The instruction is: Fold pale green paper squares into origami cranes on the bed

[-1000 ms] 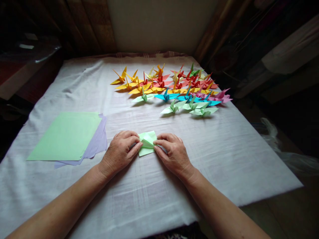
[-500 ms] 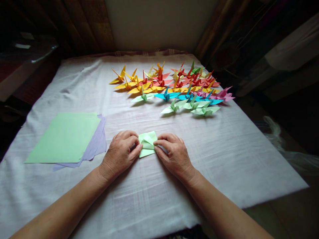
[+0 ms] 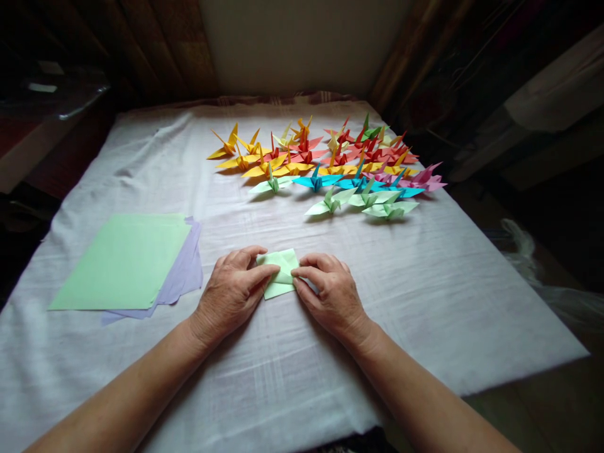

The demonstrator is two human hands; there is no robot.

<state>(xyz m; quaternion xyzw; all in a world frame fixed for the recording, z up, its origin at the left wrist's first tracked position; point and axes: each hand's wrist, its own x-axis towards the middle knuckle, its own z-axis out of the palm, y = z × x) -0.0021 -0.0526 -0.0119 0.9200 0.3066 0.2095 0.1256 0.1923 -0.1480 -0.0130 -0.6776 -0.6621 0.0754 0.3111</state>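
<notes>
A small folded sheet of light green paper (image 3: 279, 288) lies on the cloth near the table's front, between both hands. My left hand (image 3: 232, 283) is at its left side, with the index finger reaching over the fold and the thumb close by; part of the paper is hidden under these fingers. On the opposite side, my right hand (image 3: 331, 290) pinches the right edge between thumb and fingertips. The folded piece shows layered flaps and a slanting crease.
A white cloth (image 3: 264, 384) covers the table. Light green sheets (image 3: 123, 261) rest over purple sheets (image 3: 184, 270) on the left. Several folded paper cranes in yellow, red, blue (image 3: 317, 181), pink and pale green (image 3: 330, 202) stand at the back. Clear plastic (image 3: 523, 251) hangs beyond the right edge.
My left index finger and thumb have shifted to the right, further over the folded paper, covering its slanting flap. The right hand holds nearly the same place.
</notes>
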